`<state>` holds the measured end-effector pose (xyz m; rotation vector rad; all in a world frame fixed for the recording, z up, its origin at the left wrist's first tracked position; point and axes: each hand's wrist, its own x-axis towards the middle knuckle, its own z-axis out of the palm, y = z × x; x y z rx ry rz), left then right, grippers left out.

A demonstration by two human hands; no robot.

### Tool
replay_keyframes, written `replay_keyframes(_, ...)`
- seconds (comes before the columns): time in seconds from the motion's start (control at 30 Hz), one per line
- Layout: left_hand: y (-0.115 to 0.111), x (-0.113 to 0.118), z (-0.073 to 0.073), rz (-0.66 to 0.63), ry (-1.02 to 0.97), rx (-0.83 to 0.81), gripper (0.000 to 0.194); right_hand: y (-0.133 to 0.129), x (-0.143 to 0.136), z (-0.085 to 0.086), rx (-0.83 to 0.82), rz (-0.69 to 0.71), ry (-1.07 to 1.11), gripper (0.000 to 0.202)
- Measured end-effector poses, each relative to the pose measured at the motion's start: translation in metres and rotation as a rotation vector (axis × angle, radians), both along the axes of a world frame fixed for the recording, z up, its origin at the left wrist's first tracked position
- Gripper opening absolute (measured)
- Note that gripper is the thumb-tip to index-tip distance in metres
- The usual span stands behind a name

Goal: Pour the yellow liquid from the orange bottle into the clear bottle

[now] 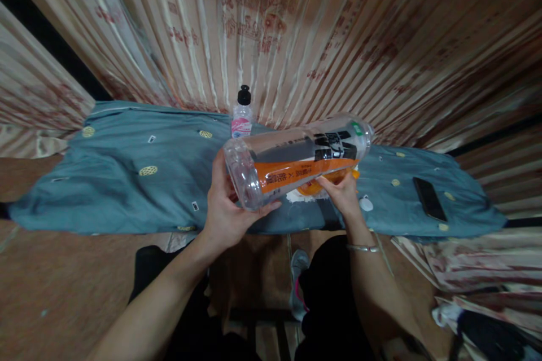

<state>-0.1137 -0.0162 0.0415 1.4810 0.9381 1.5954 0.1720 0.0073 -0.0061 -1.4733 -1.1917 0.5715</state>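
Note:
A large clear plastic bottle [296,155] with an orange and black label is held tilted above the cloth-covered surface. Its base points left and its narrow end right. My left hand [226,208] is closed round the base end, thumb stretched along the lower side. My right hand [341,192] is closed at the bottle's lower right edge, its thumb by the label; its other fingers are mostly hidden. Under the bottle, beside my right thumb, shows an orange object [311,187], largely covered. White material [300,197] lies below it, its kind unclear.
A small clear bottle [241,118] with a black cap and pink label stands at the back. Right of my right hand lies a small white round piece [366,203], then a black phone [429,199]. Blue-green patterned cloth [169,192] covers the surface; a curtain [271,34] hangs behind.

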Motion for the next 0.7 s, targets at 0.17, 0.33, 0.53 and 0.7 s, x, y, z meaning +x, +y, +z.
replay_keyframes(0.17, 0.001, -0.0006, -0.0014, 0.005, 0.006, 0.029, 0.098, -0.0001, -0.0005, -0.0001, 0.013, -0.012, 0.01, 0.063)
replay_keyframes(0.33, 0.0001, -0.0009, 0.0001, -0.005, 0.008, 0.019, 0.104, -0.0006, -0.0018, 0.0011, 0.009, 0.011, 0.007, 0.064)
replay_keyframes(0.53, -0.0017, -0.0009, 0.0039, -0.003, 0.012, -0.023, 0.107, -0.0006, -0.0006, -0.0004, -0.007, 0.003, 0.017, 0.067)
replay_keyframes(0.7, 0.0011, -0.0015, -0.0051, 0.006, 0.037, 0.025, 0.109, -0.0008, 0.0021, -0.0028, -0.031, -0.006, 0.006, 0.068)
